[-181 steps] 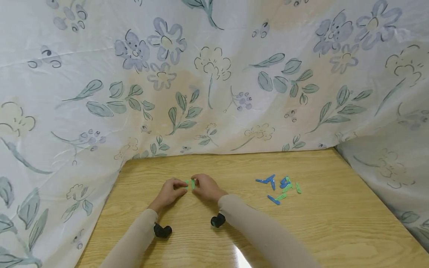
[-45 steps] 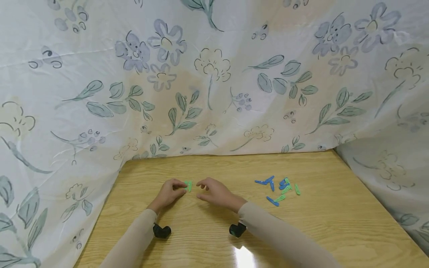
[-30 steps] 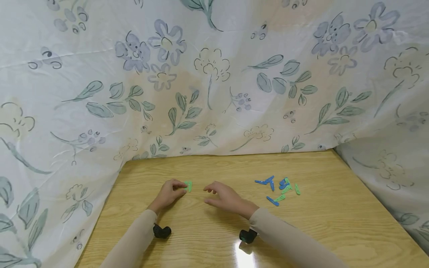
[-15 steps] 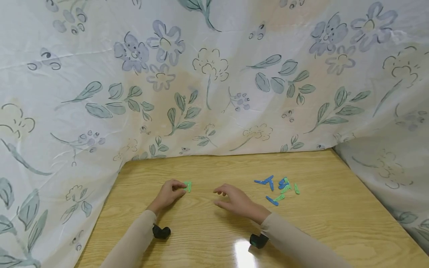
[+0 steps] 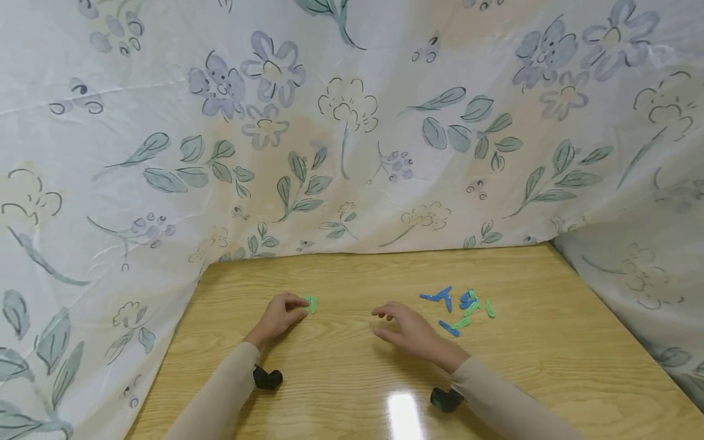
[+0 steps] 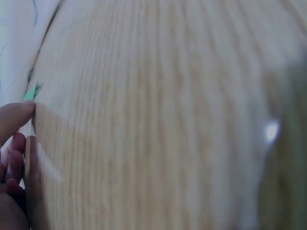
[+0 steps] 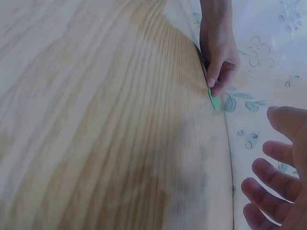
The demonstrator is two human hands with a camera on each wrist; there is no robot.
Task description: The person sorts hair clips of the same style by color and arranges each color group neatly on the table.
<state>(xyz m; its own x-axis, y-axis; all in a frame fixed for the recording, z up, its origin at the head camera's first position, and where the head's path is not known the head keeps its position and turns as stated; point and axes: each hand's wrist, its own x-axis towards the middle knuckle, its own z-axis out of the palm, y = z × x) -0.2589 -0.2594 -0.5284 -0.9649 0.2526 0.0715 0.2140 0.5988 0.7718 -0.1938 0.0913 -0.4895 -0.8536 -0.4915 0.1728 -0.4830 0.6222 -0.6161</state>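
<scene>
My left hand [image 5: 280, 318] rests low over the table at left, its thumb and fingertips pinching a green hair clip [image 5: 307, 300] that they partly cover. Right beside it lies another green hair clip [image 5: 313, 305]. The right wrist view shows the same pinch from the far side, green [image 7: 215, 102] sticking out past the fingertips. My right hand [image 5: 409, 330] hovers near the middle with nothing in it, thumb and fingers apart and loosely bent. Its nearest things are the loose clips to its right, among them a blue hair clip [image 5: 448, 328] and a green hair clip [image 5: 461, 322].
Further back in that loose group lie several blue hair clips [image 5: 438, 297] and green hair clips [image 5: 472, 308], some overlapping. One green clip [image 5: 490, 308] lies apart at their right. A flowered cloth [image 5: 352, 183] hangs behind and beside the wooden table [image 5: 352, 391].
Earlier my right hand held a green clip by the left hand. That clip now lies beside the left fingertips, and the right hand has moved away to the right, fingers spread. The left hand stays put.
</scene>
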